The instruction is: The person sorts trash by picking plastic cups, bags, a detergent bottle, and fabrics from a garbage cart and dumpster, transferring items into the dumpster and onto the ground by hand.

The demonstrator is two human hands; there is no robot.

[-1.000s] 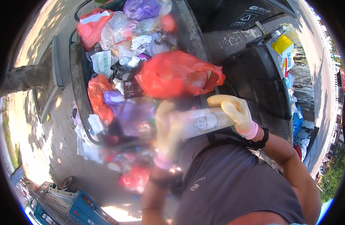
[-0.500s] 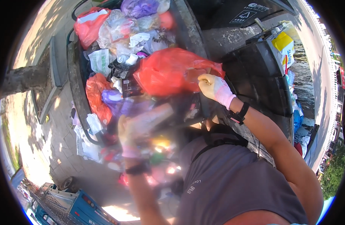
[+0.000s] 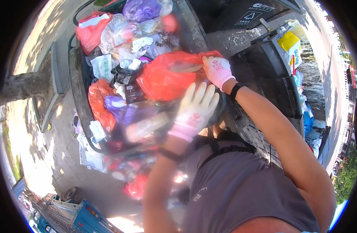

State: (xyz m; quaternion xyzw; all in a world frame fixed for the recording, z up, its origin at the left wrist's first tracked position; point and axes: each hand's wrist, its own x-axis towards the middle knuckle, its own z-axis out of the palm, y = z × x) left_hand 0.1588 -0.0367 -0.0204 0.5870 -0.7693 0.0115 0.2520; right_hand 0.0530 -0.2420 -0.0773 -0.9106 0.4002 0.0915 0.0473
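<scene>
In pale gloves with pink cuffs, both of my hands are over a bin heaped with rubbish. My right hand (image 3: 217, 70) is closed on the gathered edge of a red plastic bag (image 3: 161, 75), whose mouth gapes a little. Just below that bag, my left hand (image 3: 196, 108) has its fingers spread and nothing in them. Beside the left wrist lies a pale pinkish cylinder (image 3: 147, 127), perhaps a bottle; blur hides its exact kind. Farther left are a purple bag (image 3: 120, 108) and an orange-red bag (image 3: 101, 99).
More bags, including a purple one (image 3: 141, 9), fill the far part of the bin (image 3: 78, 81). A black wheeled bin (image 3: 264, 73) stands at right, with rubbish behind it. Mixed litter (image 3: 137, 186) lies near my body. A blue truck (image 3: 87, 217) shows at lower left.
My left hand has let go of the pale cylinder and moved right, toward the red bag, fingers spreading. My right hand has shifted slightly up and left with the bag's edge.
</scene>
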